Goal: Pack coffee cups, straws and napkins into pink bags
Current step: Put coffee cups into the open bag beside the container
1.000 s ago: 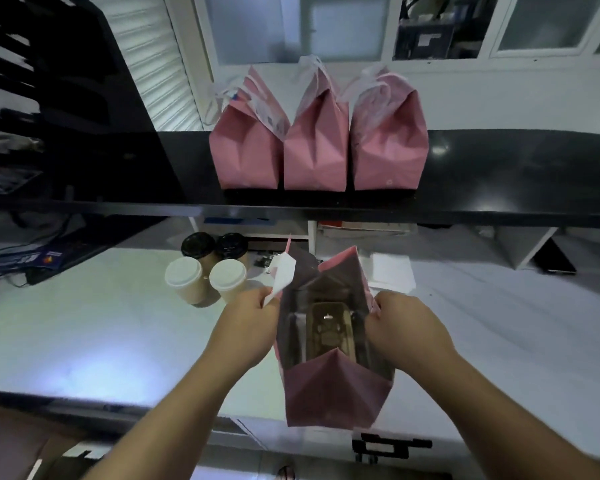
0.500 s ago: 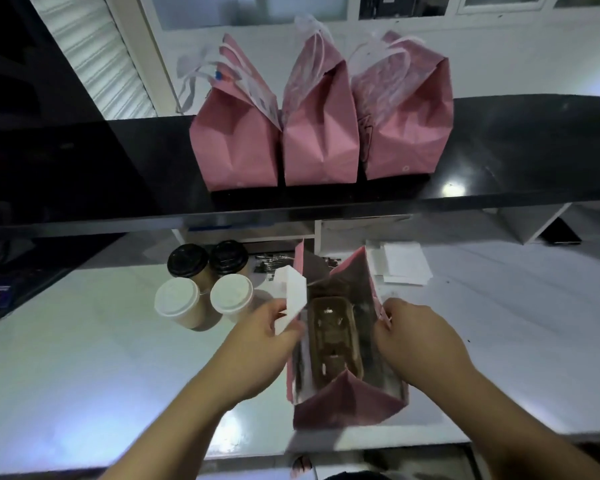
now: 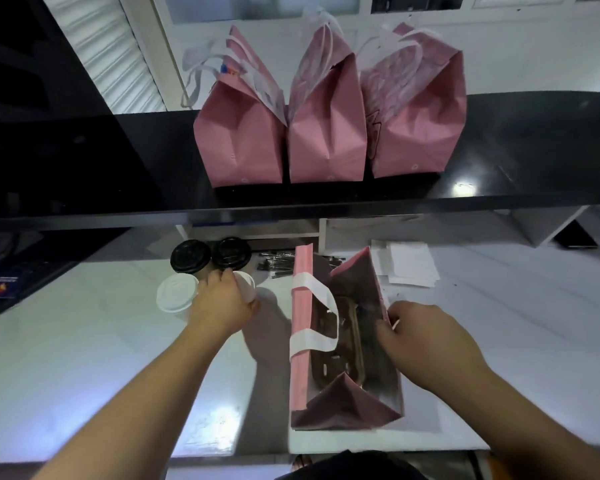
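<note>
While my right hand [image 3: 426, 344] pinches the right rim of the open pink bag [image 3: 340, 344] standing near the bench's [image 3: 84, 358] front edge, my left hand [image 3: 222, 306] grasps a white-lidded coffee cup [image 3: 245, 289] just left of it, among three other cups.

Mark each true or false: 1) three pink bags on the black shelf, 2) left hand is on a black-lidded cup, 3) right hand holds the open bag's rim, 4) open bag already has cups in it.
1) True: three pink bags stand on the black shelf.
2) False: the left hand grips a white-lidded cup.
3) True: the right hand holds the open bag at its rim.
4) False: only a cup carrier shows inside.
</note>
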